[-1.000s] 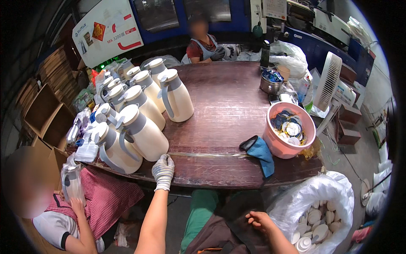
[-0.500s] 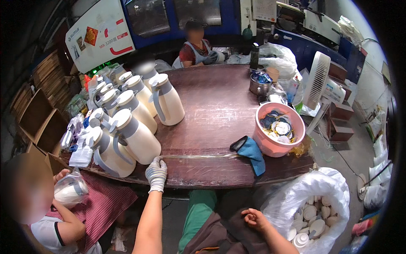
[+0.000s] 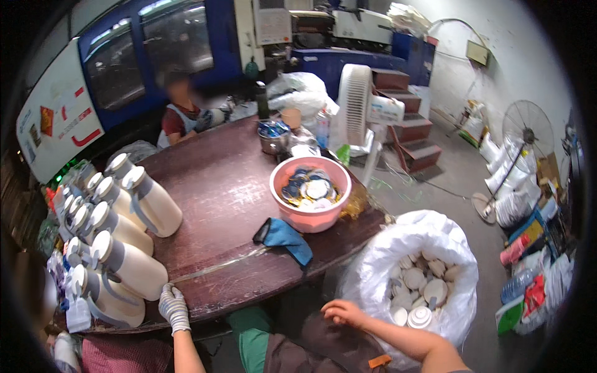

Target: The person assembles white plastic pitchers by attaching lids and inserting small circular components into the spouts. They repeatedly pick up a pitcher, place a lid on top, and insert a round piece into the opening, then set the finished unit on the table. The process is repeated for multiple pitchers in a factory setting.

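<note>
At the dark wooden table (image 3: 211, 205), our gloved left hand (image 3: 172, 307) presses flat, holding nothing, beside the cream jugs (image 3: 127, 267); these look light, rigid, best gripped by handles. Our right hand (image 3: 343, 312) hangs loose, empty.

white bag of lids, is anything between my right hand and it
Nothing visible stands between them. The bare right hand hovers beside the open white bag of pale round lids, with only open air to its rim. The gloved left hand rests on the table edge, away from it.
</note>
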Demonstrator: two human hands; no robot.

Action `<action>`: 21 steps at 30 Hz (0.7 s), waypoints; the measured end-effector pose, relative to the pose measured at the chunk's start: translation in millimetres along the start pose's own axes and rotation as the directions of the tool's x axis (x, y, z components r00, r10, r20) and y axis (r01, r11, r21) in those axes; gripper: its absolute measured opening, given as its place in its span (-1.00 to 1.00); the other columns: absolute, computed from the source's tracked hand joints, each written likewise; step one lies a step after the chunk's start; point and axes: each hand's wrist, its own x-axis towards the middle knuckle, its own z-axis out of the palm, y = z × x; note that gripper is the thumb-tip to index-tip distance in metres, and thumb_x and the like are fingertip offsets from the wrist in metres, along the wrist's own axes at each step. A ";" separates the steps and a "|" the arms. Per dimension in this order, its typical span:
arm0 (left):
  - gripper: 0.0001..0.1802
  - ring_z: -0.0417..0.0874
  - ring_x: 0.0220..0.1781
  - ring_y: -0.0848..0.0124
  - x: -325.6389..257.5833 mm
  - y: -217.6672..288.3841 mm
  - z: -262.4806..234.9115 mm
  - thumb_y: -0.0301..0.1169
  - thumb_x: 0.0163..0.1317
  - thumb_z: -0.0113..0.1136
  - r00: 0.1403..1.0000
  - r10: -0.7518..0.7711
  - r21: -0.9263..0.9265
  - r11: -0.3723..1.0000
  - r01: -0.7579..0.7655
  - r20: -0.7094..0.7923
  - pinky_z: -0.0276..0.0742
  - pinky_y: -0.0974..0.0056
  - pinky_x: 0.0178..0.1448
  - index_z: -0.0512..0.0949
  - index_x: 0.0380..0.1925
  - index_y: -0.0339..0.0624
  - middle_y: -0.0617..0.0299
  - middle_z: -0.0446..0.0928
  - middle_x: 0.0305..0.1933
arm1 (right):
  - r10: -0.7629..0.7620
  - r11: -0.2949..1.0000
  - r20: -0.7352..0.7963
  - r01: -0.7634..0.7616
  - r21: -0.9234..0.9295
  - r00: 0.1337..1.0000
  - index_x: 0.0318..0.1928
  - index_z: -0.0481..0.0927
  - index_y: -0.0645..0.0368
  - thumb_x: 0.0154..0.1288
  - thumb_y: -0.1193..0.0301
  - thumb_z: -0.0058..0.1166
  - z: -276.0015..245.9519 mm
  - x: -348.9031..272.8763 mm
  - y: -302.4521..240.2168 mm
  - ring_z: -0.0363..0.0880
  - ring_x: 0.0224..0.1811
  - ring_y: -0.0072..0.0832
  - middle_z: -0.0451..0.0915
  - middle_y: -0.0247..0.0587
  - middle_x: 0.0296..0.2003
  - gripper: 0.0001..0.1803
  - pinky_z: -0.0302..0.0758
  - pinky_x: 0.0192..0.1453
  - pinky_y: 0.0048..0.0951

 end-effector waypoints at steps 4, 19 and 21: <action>-0.79 0.64 -0.26 -0.05 -0.9 -3.2 3.8 -0.26 0.29 0.05 0.998 -0.041 -0.006 0.999 0.041 0.052 0.53 0.01 -0.14 0.61 -0.22 -0.06 -0.06 0.63 -0.27 | -0.337 0.811 -0.529 -0.046 -0.584 0.779 -0.08 0.62 0.17 0.18 0.23 0.20 -108.4 -59.1 -42.6 0.59 -0.13 -0.33 0.62 -0.16 -0.18 -0.64 0.49 0.00 -0.34; -0.77 0.65 -0.22 -0.05 -0.1 -5.2 -5.0 -0.19 0.24 0.07 0.992 -0.110 0.066 0.992 0.106 0.056 0.55 -0.02 -0.11 0.62 -0.17 0.11 -0.05 0.64 -0.25 | 0.140 0.526 -0.927 -0.819 -0.229 0.349 0.30 0.38 0.16 0.26 -0.16 -0.04 -228.3 -86.2 -21.9 0.26 0.37 0.02 0.34 0.14 0.30 -0.21 0.21 0.39 -0.05; -0.77 0.65 -0.26 -0.07 3.1 6.1 5.7 -0.19 0.24 0.06 1.000 -0.017 0.059 0.998 0.016 0.020 0.55 -0.04 -0.14 0.62 -0.18 0.09 -0.03 0.65 -0.28 | 0.086 0.317 -0.909 -0.876 -0.363 0.408 0.25 0.44 0.09 0.34 -0.16 -0.29 -256.6 -102.0 -16.4 0.37 0.29 0.00 0.42 0.02 0.26 -0.29 0.31 0.31 -0.05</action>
